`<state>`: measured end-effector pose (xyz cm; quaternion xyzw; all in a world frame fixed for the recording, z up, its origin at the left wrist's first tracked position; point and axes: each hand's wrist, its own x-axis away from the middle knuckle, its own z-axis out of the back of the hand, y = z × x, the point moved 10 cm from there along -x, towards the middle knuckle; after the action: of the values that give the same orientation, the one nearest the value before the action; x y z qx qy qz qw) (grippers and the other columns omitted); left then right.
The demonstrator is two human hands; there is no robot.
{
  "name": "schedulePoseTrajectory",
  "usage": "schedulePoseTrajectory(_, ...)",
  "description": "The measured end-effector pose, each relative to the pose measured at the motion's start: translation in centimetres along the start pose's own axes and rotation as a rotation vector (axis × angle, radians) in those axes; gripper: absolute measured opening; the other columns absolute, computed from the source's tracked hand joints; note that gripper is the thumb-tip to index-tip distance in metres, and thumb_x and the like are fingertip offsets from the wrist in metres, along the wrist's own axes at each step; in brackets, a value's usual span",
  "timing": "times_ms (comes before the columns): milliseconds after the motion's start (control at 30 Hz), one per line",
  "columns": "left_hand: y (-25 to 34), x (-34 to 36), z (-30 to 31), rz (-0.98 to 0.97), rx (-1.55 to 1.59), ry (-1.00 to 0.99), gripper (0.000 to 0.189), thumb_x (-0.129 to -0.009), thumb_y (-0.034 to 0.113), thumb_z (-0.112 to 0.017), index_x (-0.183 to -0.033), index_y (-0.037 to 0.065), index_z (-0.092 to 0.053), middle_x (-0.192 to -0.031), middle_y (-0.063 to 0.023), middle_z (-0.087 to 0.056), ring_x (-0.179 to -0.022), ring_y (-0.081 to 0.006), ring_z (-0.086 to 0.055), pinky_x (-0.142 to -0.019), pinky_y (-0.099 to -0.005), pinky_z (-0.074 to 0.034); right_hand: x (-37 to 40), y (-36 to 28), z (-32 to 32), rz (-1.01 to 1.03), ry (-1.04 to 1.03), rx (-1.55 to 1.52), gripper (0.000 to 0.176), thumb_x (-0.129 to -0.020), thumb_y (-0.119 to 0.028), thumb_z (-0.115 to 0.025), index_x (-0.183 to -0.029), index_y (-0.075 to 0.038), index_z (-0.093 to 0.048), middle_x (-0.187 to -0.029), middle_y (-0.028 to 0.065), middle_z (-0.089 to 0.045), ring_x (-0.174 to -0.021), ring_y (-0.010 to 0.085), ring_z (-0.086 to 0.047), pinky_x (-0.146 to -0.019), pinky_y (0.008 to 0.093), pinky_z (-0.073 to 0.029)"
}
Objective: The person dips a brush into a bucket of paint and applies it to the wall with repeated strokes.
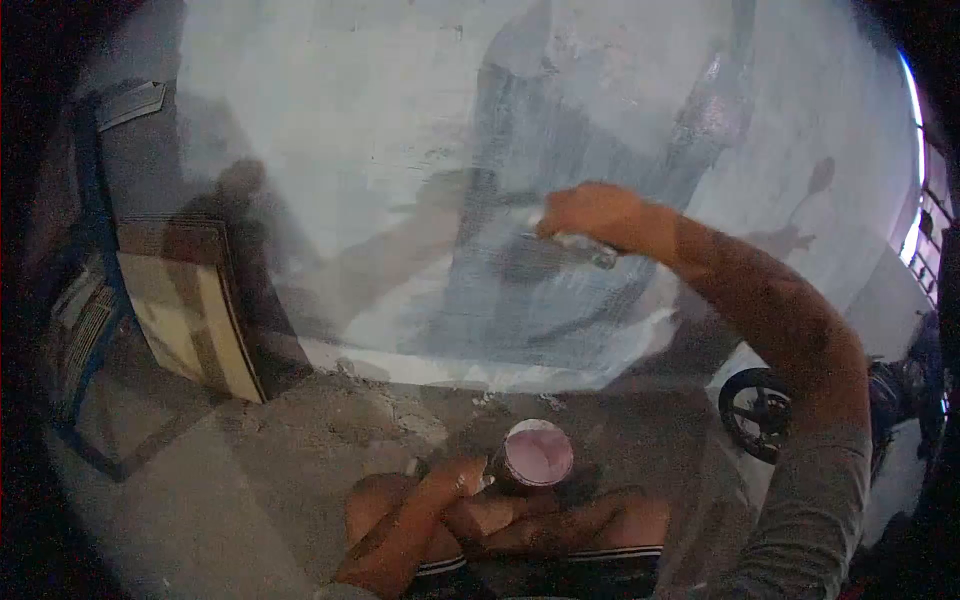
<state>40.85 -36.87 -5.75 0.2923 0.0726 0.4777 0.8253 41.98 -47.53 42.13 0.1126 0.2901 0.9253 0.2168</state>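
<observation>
Against the grey-white wall, my right hand is closed round a tool, probably a paintbrush; its handle end shows below the fingers and its tip is blurred near the wall. Low in the view, my left hand is wrapped at the side of a cup-like container with pinkish contents, held upright above my bent legs. The wall shows streaky darker patches round my right hand.
Flat boards lean at the left beside a blue metal frame. A black wheel stands at the right behind my right arm. Rough debris lies along the wall's foot.
</observation>
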Motion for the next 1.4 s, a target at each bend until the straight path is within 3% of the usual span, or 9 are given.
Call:
schedulePoseTrajectory(67,-1.4,-1.3,-2.1,0.040,-0.048,0.021,0.050,-0.084,0.044,-0.050,-0.108,0.000,-0.053,-0.106,-0.0189,-0.058,-0.095,-0.0352,-0.057,-0.082,-0.0443,-0.046,-0.2,0.1,-1.2,-0.041,-0.230,-0.036,0.029,-0.079,-0.015,-0.052,-0.108,-0.013,-0.056,-0.112,0.0073,-0.055,-0.106,0.0286,-0.052,-0.090,0.0337,-0.042)
schedulePoseTrajectory(233,-0.9,-0.9,-2.6,0.058,0.054,-0.172,0.050,-0.085,0.044,-0.049,-0.101,-0.003,-0.054,-0.106,-0.0208,-0.057,-0.095,-0.0378,-0.055,-0.081,-0.0462,-0.045,4.0,10.3,17.0,-0.241,0.987,0.322,0.029,-0.075,-0.008,-0.057,-0.103,-0.010,-0.059,-0.093,0.0120,-0.060,-0.087,0.0260,-0.060,-0.078,0.0349,-0.047)
schedulePoseTrajectory(533,1.7,0.0,1.3,-0.086,0.023,-0.043,0.057,-0.085,0.045,-0.048,-0.109,-0.006,-0.049,-0.101,-0.0268,-0.057,-0.096,-0.0397,-0.055,-0.082,-0.0459,-0.045,-2.6,-2.3,0.5,0.110,-0.086,0.042,0.030,-0.073,-0.011,-0.058,-0.104,-0.013,-0.058,-0.102,0.0097,-0.058,-0.093,0.0304,-0.057,-0.085,0.0391,-0.045)
schedulePoseTrajectory(733,2.5,0.6,1.6,-0.154,0.042,0.012,0.056,-0.085,0.045,-0.049,-0.112,-0.004,-0.047,-0.100,-0.0245,-0.058,-0.096,-0.0379,-0.055,-0.083,-0.0446,-0.045,1.5,8.9,19.6,-0.221,1.051,0.262,0.021,-0.081,-0.014,-0.053,-0.101,-0.010,-0.060,-0.098,0.0097,-0.061,-0.093,0.0289,-0.057,-0.083,0.0357,-0.045)
schedulePoseTrajectory(933,5.2,3.7,6.4,-0.171,0.056,0.160,0.045,-0.084,0.042,-0.053,-0.099,0.000,-0.052,-0.095,-0.0203,-0.058,-0.089,-0.0360,-0.057,-0.078,-0.0445,-0.047,-4.4,-1.2,0.9,0.016,0.070,0.125,0.038,-0.077,-0.002,-0.050,-0.110,-0.021,-0.057,-0.102,0.0103,-0.058,-0.098,0.0270,-0.057,-0.083,0.0389,-0.048)
schedulePoseTrajectory(1033,4.9,2.9,5.6,-0.247,0.231,0.179,0.045,-0.084,0.042,-0.053,-0.100,0.001,-0.052,-0.097,-0.0202,-0.058,-0.089,-0.0357,-0.057,-0.077,-0.0439,-0.047,-5.1,-2.0,-0.9,-0.036,-0.071,-0.031,0.026,-0.081,-0.015,-0.052,-0.106,-0.014,-0.058,-0.104,0.0070,-0.057,-0.102,0.0261,-0.054,-0.089,0.0388,-0.042)
schedulePoseTrajectory(1133,2.6,0.6,1.7,-0.232,0.172,0.138,0.046,-0.085,0.043,-0.051,-0.103,0.001,-0.052,-0.101,-0.0212,-0.058,-0.090,-0.0361,-0.057,-0.077,-0.0439,-0.047,-3.1,7.9,10.0,-0.111,0.744,0.143,0.028,-0.077,-0.019,-0.058,-0.104,-0.011,-0.059,-0.106,0.0075,-0.060,-0.102,0.0247,-0.054,-0.091,0.0381,-0.041)
schedulePoseTrajectory(1267,4.6,2.8,5.8,-0.171,-0.004,0.178,0.049,-0.086,0.044,-0.047,-0.108,0.000,-0.051,-0.106,-0.0221,-0.057,-0.095,-0.0372,-0.056,-0.080,-0.0450,-0.046,1.4,12.6,17.9,-0.371,0.920,0.219,0.028,-0.079,-0.014,-0.057,-0.107,-0.012,-0.059,-0.109,0.0094,-0.059,-0.103,0.0275,-0.053,-0.090,0.0379,-0.041)
schedulePoseTrajectory(1400,2.4,0.6,2.1,-0.084,0.060,0.012,0.053,-0.087,0.045,-0.045,-0.110,-0.002,-0.050,-0.106,-0.0225,-0.057,-0.097,-0.0377,-0.056,-0.082,-0.0443,-0.046,-2.3,3.8,1.5,-0.172,0.073,0.038,0.028,-0.086,-0.024,-0.051,-0.111,-0.012,-0.055,-0.112,0.0085,-0.056,-0.103,0.0292,-0.053,-0.088,0.0393,-0.042)
